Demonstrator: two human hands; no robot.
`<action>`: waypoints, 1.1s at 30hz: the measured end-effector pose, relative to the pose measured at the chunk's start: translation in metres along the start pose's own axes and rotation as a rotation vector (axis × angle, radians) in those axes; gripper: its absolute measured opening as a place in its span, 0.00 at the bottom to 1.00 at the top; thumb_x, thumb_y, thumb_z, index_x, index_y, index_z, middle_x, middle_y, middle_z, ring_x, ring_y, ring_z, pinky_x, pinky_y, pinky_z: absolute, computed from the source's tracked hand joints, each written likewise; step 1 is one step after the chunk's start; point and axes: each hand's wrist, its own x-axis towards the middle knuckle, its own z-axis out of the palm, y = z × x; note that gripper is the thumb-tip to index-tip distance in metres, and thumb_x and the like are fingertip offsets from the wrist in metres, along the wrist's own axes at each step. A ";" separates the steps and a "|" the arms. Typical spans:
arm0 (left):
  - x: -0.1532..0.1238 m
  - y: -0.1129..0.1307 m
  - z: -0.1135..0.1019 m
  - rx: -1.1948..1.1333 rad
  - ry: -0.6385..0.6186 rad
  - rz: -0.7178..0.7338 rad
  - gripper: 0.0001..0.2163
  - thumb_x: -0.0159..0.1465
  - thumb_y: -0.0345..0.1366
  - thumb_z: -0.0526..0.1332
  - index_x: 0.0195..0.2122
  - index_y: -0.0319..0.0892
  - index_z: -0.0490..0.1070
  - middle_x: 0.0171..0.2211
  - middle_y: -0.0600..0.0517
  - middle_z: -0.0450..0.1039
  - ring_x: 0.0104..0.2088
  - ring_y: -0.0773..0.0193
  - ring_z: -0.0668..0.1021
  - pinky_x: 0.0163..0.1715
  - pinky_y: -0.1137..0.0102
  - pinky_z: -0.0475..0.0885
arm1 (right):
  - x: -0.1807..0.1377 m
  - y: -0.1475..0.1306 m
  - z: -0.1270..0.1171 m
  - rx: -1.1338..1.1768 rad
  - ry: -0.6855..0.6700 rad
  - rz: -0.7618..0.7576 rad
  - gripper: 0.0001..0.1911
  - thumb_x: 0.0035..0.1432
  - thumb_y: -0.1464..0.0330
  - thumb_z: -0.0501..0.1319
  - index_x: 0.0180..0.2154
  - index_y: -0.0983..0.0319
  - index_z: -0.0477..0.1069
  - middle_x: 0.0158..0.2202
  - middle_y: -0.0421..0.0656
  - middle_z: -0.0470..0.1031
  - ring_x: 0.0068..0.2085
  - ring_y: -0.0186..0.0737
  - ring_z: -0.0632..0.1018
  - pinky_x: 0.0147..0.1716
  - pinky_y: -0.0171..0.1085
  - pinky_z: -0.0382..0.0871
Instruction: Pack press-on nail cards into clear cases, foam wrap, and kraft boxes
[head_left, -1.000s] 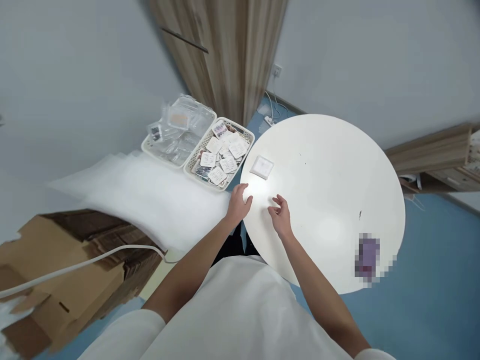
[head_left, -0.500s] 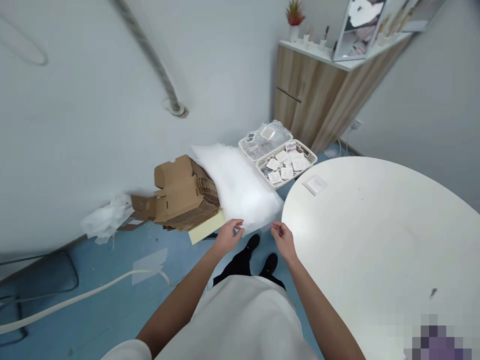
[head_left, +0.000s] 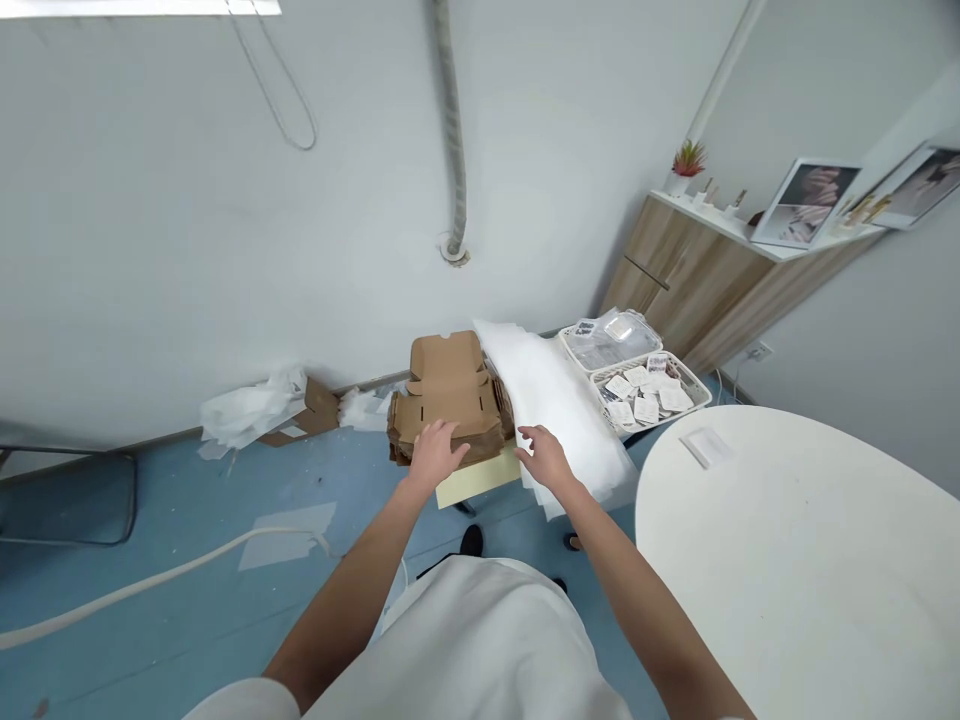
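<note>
My left hand reaches out with fingers spread, resting on or just over the near edge of a stack of flat brown cardboard boxes. My right hand is open too, fingers apart, hovering at the near edge of a pile of white foam sheets beside the boxes. Neither hand holds anything. Under both piles sits a pale yellow board.
Two white baskets of small packets stand right of the foam. A round white table with a small white packet is at the right. Crumpled white wrapping lies by the wall. A wooden cabinet stands behind.
My view has swung left, away from the round table toward the floor piles. Both hands left the table edge and reached forward to the cardboard and foam.
</note>
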 end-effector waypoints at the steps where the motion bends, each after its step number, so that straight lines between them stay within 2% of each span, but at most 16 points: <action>1: 0.004 -0.011 -0.002 0.016 -0.020 0.007 0.19 0.57 0.45 0.54 0.47 0.42 0.65 0.45 0.44 0.67 0.47 0.50 0.68 0.42 0.61 0.63 | 0.014 -0.012 0.006 -0.043 0.015 -0.025 0.22 0.51 0.68 0.57 0.49 0.61 0.63 0.41 0.46 0.68 0.37 0.40 0.72 0.40 0.39 0.65; 4: 0.016 -0.036 -0.002 0.030 -0.081 0.041 0.20 0.56 0.47 0.55 0.46 0.42 0.66 0.44 0.43 0.67 0.46 0.50 0.68 0.41 0.62 0.64 | 0.046 -0.041 0.023 -0.169 0.075 -0.046 0.24 0.50 0.72 0.56 0.51 0.63 0.61 0.43 0.50 0.67 0.44 0.46 0.70 0.43 0.41 0.63; 7: 0.023 -0.051 0.002 0.008 -0.159 0.081 0.18 0.57 0.46 0.55 0.45 0.42 0.68 0.42 0.44 0.68 0.44 0.52 0.70 0.38 0.65 0.65 | 0.064 -0.055 0.037 -0.275 0.092 0.022 0.22 0.49 0.76 0.55 0.49 0.62 0.62 0.42 0.52 0.67 0.44 0.49 0.70 0.42 0.42 0.62; 10: 0.026 -0.058 0.006 -0.037 -0.218 0.120 0.15 0.59 0.43 0.53 0.42 0.42 0.69 0.39 0.45 0.69 0.41 0.55 0.72 0.35 0.67 0.66 | 0.074 -0.060 0.044 -0.377 0.063 0.100 0.18 0.49 0.75 0.56 0.44 0.63 0.64 0.39 0.53 0.69 0.41 0.49 0.72 0.38 0.42 0.63; 16: 0.025 -0.065 0.009 -0.110 -0.200 0.175 0.11 0.60 0.39 0.52 0.37 0.42 0.70 0.37 0.44 0.69 0.42 0.54 0.71 0.38 0.64 0.65 | 0.091 -0.057 0.046 -0.509 0.046 0.306 0.07 0.51 0.71 0.55 0.35 0.63 0.65 0.34 0.53 0.71 0.38 0.50 0.73 0.33 0.43 0.63; 19: 0.024 -0.070 0.008 -0.116 -0.183 0.187 0.13 0.60 0.42 0.51 0.40 0.41 0.69 0.38 0.44 0.69 0.42 0.55 0.71 0.38 0.65 0.66 | 0.098 -0.054 0.042 -0.348 0.070 0.356 0.06 0.50 0.71 0.53 0.33 0.61 0.65 0.30 0.49 0.72 0.36 0.48 0.73 0.33 0.42 0.63; 23: 0.025 -0.077 0.007 -0.123 -0.151 0.218 0.19 0.57 0.47 0.54 0.44 0.40 0.67 0.41 0.44 0.68 0.42 0.54 0.71 0.38 0.65 0.66 | 0.105 -0.054 0.035 0.118 0.116 0.415 0.06 0.48 0.68 0.53 0.29 0.60 0.66 0.31 0.46 0.73 0.36 0.46 0.73 0.34 0.41 0.64; 25: 0.026 -0.079 0.007 -0.124 -0.139 0.239 0.19 0.58 0.47 0.53 0.44 0.40 0.67 0.41 0.44 0.68 0.42 0.55 0.71 0.38 0.66 0.66 | 0.107 -0.054 0.032 0.257 0.127 0.438 0.09 0.49 0.67 0.51 0.30 0.61 0.67 0.32 0.46 0.74 0.35 0.45 0.74 0.32 0.40 0.66; 30: 0.032 -0.080 0.005 -0.086 -0.112 0.338 0.17 0.64 0.40 0.44 0.35 0.40 0.70 0.34 0.45 0.71 0.38 0.59 0.72 0.40 0.66 0.64 | 0.101 -0.053 0.026 0.390 0.146 0.443 0.15 0.54 0.67 0.45 0.36 0.65 0.66 0.32 0.47 0.75 0.30 0.40 0.75 0.28 0.37 0.68; 33: 0.035 -0.077 0.002 -0.019 -0.129 0.354 0.16 0.65 0.37 0.43 0.33 0.39 0.69 0.32 0.45 0.71 0.37 0.58 0.72 0.38 0.66 0.64 | 0.090 -0.058 0.022 0.382 0.264 0.393 0.16 0.55 0.62 0.46 0.39 0.65 0.64 0.36 0.49 0.74 0.33 0.41 0.75 0.31 0.39 0.68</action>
